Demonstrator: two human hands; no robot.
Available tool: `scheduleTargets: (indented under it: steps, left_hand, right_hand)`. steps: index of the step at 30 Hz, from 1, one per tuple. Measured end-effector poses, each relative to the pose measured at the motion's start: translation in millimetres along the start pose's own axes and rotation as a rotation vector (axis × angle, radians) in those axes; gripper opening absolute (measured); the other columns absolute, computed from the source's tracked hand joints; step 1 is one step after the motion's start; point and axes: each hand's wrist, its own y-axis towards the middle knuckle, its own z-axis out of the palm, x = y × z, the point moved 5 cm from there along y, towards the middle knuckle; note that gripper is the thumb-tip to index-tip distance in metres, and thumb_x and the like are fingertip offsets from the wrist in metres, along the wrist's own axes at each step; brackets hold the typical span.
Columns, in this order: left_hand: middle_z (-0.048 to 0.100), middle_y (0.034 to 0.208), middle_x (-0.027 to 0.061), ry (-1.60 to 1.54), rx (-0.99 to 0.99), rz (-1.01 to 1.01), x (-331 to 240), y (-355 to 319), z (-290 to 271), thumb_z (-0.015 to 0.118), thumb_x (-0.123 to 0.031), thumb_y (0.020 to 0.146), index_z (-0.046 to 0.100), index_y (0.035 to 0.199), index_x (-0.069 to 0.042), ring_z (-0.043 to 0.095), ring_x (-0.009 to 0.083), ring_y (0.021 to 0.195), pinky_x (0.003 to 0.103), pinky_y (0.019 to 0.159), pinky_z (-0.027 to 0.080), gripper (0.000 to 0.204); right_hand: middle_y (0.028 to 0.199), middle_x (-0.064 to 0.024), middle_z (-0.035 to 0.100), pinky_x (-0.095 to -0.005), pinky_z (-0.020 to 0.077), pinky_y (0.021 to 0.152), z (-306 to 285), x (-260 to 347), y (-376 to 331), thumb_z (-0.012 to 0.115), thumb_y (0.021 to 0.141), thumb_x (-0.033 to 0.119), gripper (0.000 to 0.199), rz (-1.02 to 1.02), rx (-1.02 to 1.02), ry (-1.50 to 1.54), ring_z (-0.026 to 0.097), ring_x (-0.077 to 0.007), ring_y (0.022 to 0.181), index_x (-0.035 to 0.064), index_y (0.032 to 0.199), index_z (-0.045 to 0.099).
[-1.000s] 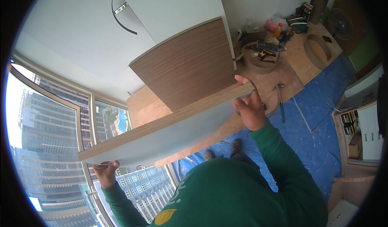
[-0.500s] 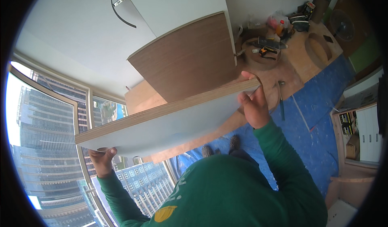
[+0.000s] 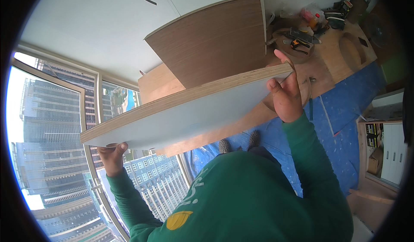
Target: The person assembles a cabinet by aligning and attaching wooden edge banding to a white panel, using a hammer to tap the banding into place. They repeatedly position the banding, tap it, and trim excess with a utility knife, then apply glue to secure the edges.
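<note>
Both my hands hold up a long plywood cabinet door panel [image 3: 194,114], its white face toward me and its bare layered edge on top. At its left end, my left hand [image 3: 113,159] is closed on the lower edge, thumb beside a round recess. My right hand [image 3: 288,99] grips the right end, thumb on the white face and fingers behind, partly hidden. The panel slants, its right end higher than its left. Beyond it, a brown wooden panel [image 3: 211,39] stands upright against a white cabinet.
A worktop [image 3: 330,56] at the right back carries a knife with an orange handle [image 3: 299,45], a bottle and bags. Blue sheeting [image 3: 332,108] covers the floor around my feet. A tall window [image 3: 51,108] lies left; shelving [image 3: 388,151] stands at the far right.
Relative to the view, the panel's right end has risen and shifted right with my right hand; its left end is slightly higher. The background has slid rightward, and both grips stay the same.
</note>
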Motion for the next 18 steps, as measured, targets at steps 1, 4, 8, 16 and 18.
scheduleTargets:
  steps: [1, 4, 8, 16, 18]
  left_hand:
    - [0.075, 0.107, 0.0051, -0.011, -0.002, -0.011, 5, -2, -2, 0.095, -0.016, 0.076, 0.067, 0.124, -0.001, 0.069, 0.0179, 0.102, 0.035, 0.096, 0.053, 0.058]
    - [0.075, 0.108, 0.0054, -0.051, 0.023, -0.035, 18, -6, -4, 0.096, -0.015, 0.075, 0.068, 0.124, -0.001, 0.069, 0.0175, 0.102, 0.035, 0.095, 0.053, 0.058]
    - [0.075, 0.108, 0.0058, -0.182, 0.026, -0.065, 38, -8, 0, 0.096, -0.014, 0.074, 0.068, 0.125, -0.001, 0.069, 0.0178, 0.101, 0.035, 0.094, 0.054, 0.059]
    - [0.077, 0.11, 0.0084, -0.206, 0.061, -0.125, 50, -13, 14, 0.093, -0.003, 0.074, 0.069, 0.125, 0.0, 0.072, 0.0195, 0.104, 0.036, 0.095, 0.057, 0.056]
    - [0.078, 0.108, 0.0097, -0.15, 0.066, -0.116, 38, -13, 16, 0.092, -0.002, 0.075, 0.072, 0.12, 0.0, 0.073, 0.0195, 0.101, 0.036, 0.093, 0.058, 0.049]
  right_hand:
    - [0.135, -0.0075, 0.057, -0.0308, 0.0478, 0.103, 3, 3, 1, 0.078, 0.099, 0.027, 0.081, -0.008, 0.008, -0.016, 0.055, -0.0123, 0.115, 0.0081, 0.163, 0.031]
    - [0.131, -0.007, 0.058, -0.0292, 0.0483, 0.1, 12, 11, 1, 0.079, 0.098, 0.026, 0.081, -0.01, 0.004, -0.085, 0.056, -0.0116, 0.11, 0.0079, 0.162, 0.033]
    - [0.119, -0.003, 0.06, -0.0283, 0.0483, 0.098, 24, 25, -1, 0.081, 0.097, 0.028, 0.08, -0.071, 0.046, -0.15, 0.056, -0.0105, 0.103, 0.0056, 0.16, 0.037]
    - [0.113, 0.0011, 0.057, -0.0318, 0.0427, 0.106, 32, 31, 10, 0.08, 0.097, 0.033, 0.085, -0.13, 0.045, -0.192, 0.055, -0.0106, 0.107, -0.0015, 0.161, 0.036]
    - [0.118, -0.0001, 0.057, -0.0333, 0.0417, 0.109, 27, 28, 10, 0.078, 0.098, 0.032, 0.083, -0.12, 0.05, -0.169, 0.054, -0.0117, 0.111, -0.0008, 0.161, 0.035]
